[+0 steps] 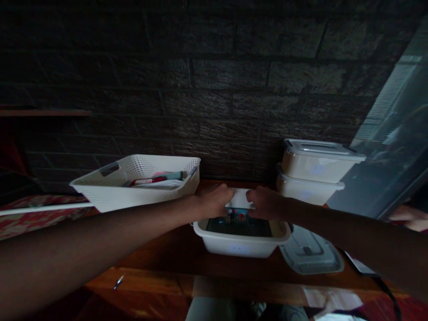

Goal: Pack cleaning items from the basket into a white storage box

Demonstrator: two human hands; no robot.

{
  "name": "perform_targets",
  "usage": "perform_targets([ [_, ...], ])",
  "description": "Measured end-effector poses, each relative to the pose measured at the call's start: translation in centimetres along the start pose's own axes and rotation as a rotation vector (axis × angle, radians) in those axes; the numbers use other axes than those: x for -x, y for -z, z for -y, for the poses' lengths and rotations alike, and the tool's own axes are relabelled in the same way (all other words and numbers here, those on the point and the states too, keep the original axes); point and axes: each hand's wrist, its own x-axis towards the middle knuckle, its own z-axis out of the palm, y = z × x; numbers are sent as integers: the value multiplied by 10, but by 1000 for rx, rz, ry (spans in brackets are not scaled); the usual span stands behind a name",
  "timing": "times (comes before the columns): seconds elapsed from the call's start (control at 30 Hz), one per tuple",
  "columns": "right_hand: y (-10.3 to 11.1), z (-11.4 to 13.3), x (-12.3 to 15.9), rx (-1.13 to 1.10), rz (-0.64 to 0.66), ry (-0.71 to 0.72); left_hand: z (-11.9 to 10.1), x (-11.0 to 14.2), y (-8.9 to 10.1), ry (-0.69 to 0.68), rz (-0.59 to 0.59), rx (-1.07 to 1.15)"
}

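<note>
Both hands meet over an open white plastic bin [239,246]. My left hand [216,199] grips the left side of a small white box-like item [240,197], fingers curled round it. On the opposite side, my right hand [265,203] is closed on the same item. Just below it shows a colourful blue and red printed surface [240,216]; I cannot tell whether that belongs to the item or lies in the bin. Dark contents [254,228] fill part of the bin. A grey lid [312,250] lies on the table right of the bin, partly under my right forearm.
A perforated white basket [113,196] with mixed articles stands at the left. Two lidded bins [317,167] are stacked at the back right against the dark brick wall [214,107]. A pen [118,281] lies near the wooden table's [160,261] front edge. Another person's hand [409,217] appears far right.
</note>
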Motion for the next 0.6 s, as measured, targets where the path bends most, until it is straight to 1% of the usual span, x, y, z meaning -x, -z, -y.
perform_targets([
  [0.23,17,0,4,22,-108,-1,8,8,16,19,-87,16],
  [0.43,33,-2,9,12,-155,-26,15,19,30,6,-154,44],
  [0.6,43,-1,8,-21,-182,-39,24,33,43,12,-229,88],
])
